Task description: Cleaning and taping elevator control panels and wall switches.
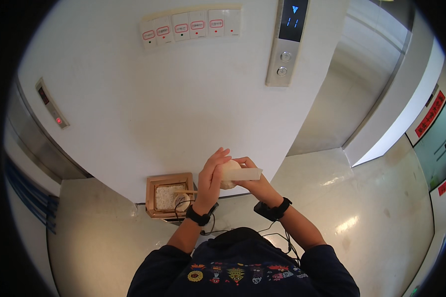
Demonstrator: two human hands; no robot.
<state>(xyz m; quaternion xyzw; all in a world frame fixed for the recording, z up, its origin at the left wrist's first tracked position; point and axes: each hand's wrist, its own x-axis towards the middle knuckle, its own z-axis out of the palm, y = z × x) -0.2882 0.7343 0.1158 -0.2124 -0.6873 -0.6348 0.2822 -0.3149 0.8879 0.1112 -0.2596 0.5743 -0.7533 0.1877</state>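
In front of the white wall I hold a cream-coloured round roll, which looks like a roll of tape (228,185), between my hands. A flat pale strip (244,174) sticks out from it to the right. My left hand (211,174) presses against the roll's left side, its fingers pointing up and away. From the right, my right hand (256,187) curls around the roll, with its fingers partly hidden behind the strip. Each wrist wears a black band with a small dark device and cables.
Below my left hand stands a brown square bin (154,215) with white grains, a clear cup (182,202) and a stick on top. Switch plates (191,27) and a lift call panel (284,49) are on the wall. Metal lift doors (349,74) stand at right; blue pipes (29,190) run at left.
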